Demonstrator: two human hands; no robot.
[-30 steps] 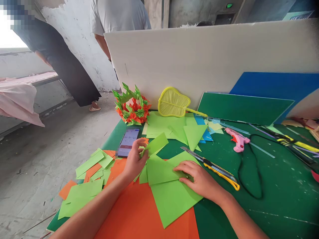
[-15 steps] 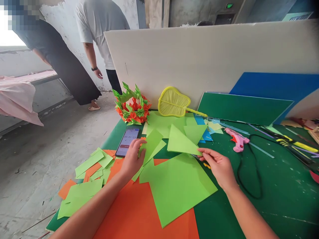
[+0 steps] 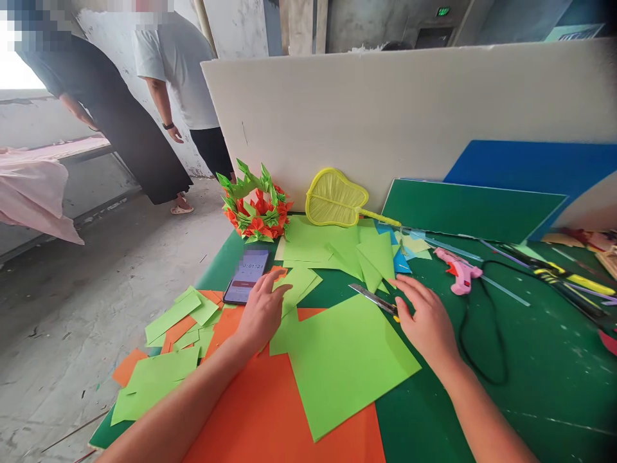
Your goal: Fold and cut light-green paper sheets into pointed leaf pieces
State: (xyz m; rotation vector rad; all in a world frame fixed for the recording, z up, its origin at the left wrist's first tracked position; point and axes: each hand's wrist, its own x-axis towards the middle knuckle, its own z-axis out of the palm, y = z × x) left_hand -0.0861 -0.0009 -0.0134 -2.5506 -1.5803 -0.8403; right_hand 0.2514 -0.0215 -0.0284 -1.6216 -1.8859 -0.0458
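Note:
My left hand (image 3: 263, 308) lies with loose, spread fingers on a small folded green paper piece (image 3: 297, 283), just right of a phone (image 3: 248, 275). My right hand (image 3: 427, 318) is flat with its fingers stretched out over the yellow handle of a utility knife (image 3: 373, 297). Only the knife's blade end shows past the fingertips. Between the hands a large light-green sheet (image 3: 347, 360) lies on an orange sheet (image 3: 270, 411). More green pieces (image 3: 337, 247) are piled behind.
On the green table (image 3: 530, 360) are a green-and-orange paper wreath (image 3: 255, 206), a yellow fan (image 3: 335, 199), a pink glue gun (image 3: 460, 270) with black cord (image 3: 482, 334), and paper scraps (image 3: 164, 347). A white board (image 3: 409, 116) stands behind. Two people (image 3: 178, 71) stand back left.
My right hand lifted a green triangle off the big sheet, left it on the pile behind, and came back down over the knife. My left hand lowered its small piece. The person in white walked left.

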